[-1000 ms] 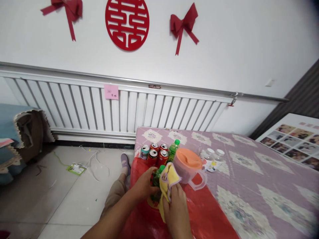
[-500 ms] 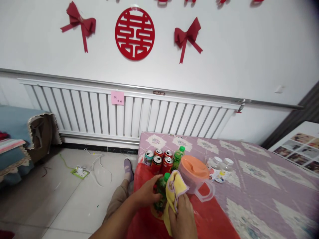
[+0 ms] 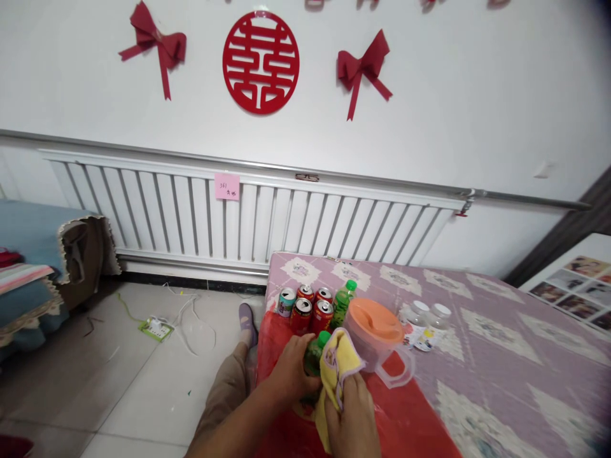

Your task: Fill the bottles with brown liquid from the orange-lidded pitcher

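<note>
A green-capped plastic bottle [image 3: 314, 357] stands on a red cloth [image 3: 401, 420], with my left hand [image 3: 294, 372] wrapped round its upper left side. My right hand [image 3: 356, 416] grips a yellow cleaning cloth [image 3: 340, 356] with a pale purple edge, held against the bottle's right side. The cloth and my fingers hide much of the bottle's lower part. Just beyond it several drink cans [image 3: 301, 314] are grouped, most of them red and one teal. A second green-capped bottle [image 3: 342, 304] stands beside the cans.
A clear plastic jug [image 3: 365, 340] with an orange lid [image 3: 376, 320] stands right of the cloth. Two clear jars [image 3: 432, 326] with white lids are farther right on the patterned purple cover [image 3: 468, 356]. A power strip [image 3: 155, 328] lies on the floor at left.
My left hand has shifted slightly round the bottle, its fingers drawn closer to the neck. The yellow cloth stays against the bottle in my right hand. The view has moved a little.
</note>
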`<state>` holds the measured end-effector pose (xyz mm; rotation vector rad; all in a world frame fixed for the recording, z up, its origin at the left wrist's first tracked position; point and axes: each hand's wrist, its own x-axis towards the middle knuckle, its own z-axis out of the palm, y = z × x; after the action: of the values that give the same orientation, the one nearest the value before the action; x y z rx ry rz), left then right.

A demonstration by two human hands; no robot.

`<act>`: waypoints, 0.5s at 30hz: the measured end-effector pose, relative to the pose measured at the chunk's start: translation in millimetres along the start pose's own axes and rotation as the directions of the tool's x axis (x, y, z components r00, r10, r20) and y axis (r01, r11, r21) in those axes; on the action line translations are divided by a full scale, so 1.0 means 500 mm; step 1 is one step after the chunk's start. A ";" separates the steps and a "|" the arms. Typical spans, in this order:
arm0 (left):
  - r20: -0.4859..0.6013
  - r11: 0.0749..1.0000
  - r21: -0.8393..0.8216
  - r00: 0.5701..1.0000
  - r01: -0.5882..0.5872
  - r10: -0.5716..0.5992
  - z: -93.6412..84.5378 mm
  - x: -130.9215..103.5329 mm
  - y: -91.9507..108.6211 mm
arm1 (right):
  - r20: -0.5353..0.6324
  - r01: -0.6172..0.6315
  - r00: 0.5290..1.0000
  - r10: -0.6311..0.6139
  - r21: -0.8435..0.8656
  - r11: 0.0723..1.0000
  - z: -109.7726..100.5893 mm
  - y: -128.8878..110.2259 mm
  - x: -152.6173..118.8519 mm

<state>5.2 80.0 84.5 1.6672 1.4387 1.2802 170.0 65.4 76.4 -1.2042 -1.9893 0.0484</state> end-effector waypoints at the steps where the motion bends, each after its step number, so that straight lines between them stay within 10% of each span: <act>1: 0.010 1.000 0.010 1.000 0.000 0.000 -0.003 0.000 0.003 | 0.017 -0.018 1.000 0.018 0.009 1.000 0.001 0.006 -0.001; 9: 0.219 0.979 -0.198 0.976 0.049 -0.004 -0.045 0.001 0.002 | 0.073 -0.048 0.996 0.049 -0.018 0.999 0.009 0.022 -0.010; 15: 0.086 0.977 -0.208 0.996 0.053 -0.036 -0.017 -0.006 -0.012 | 0.080 -0.024 0.996 0.030 -0.071 0.997 0.019 0.028 -0.019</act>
<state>-5.0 77.1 81.5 1.5205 1.2397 1.2764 176.5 69.2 58.6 -1.2924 -2.0606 0.0419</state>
